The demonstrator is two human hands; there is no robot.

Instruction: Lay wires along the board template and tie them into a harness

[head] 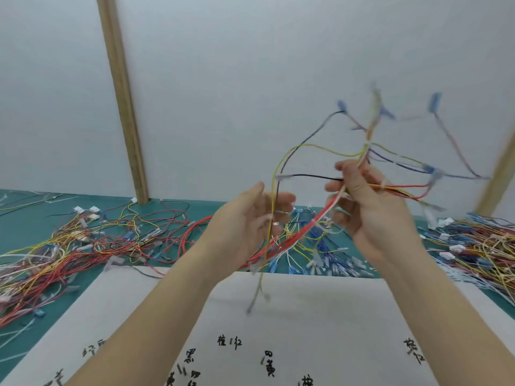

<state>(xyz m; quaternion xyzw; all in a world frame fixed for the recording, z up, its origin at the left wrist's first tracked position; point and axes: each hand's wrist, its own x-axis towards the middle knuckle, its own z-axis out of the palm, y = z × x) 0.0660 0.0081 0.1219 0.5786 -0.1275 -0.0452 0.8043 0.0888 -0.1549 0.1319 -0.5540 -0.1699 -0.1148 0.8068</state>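
Red, yellow, black and blue wires form a tied harness (359, 174) with blurred blue connectors, raised above the paper board template (306, 316). Right hand (370, 207) fingers grip its trunk; left hand (250, 218) fingers relaxed, open.

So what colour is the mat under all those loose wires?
Teal green mat, clearest in the head view.

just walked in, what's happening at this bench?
A person is holding a tied bundle of wires up in the air with the right hand. The left hand is open beside a dangling yellow wire. The paper template lies below with nothing laid on it, and loose wire piles cover the green mat.
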